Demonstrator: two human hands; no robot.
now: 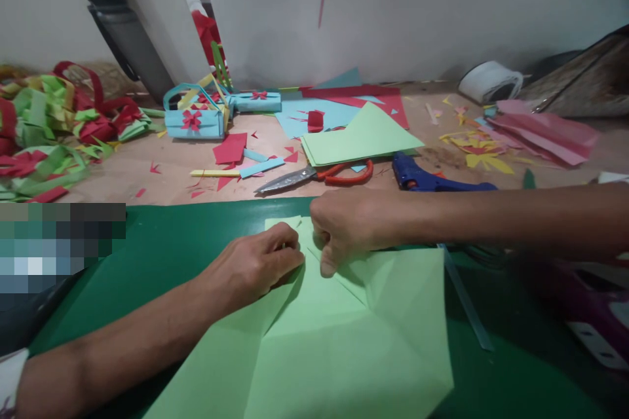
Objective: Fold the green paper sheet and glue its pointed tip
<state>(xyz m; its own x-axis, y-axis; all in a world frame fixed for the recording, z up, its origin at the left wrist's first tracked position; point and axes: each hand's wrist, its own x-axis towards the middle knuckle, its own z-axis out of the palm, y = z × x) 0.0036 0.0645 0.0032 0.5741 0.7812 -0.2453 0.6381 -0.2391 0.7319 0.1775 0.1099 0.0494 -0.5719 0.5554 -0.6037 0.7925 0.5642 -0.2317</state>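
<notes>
A large sheet of light green paper (314,353), creased and partly folded, lies in front of me over a green mat (196,229). My left hand (260,258) has its fingers curled, pinching the folded flap on the left near the sheet's far end. Across from it, my right hand (344,226) is closed on the right-hand flap, its thumb pressed down onto the paper. A narrow gap separates the two hands, with green paper showing between them. Just beyond my right hand rest scissors (348,173) with orange handles and a blue glue gun (422,177).
Farther back lie green sheets (363,137), red paper (383,101) and paper scraps. Small blue paper bags (194,123) with red flowers stand at the left, beside a pile of paper pieces (54,111). A clear stick (466,301) lies on the right. A white roll (491,82) stands behind.
</notes>
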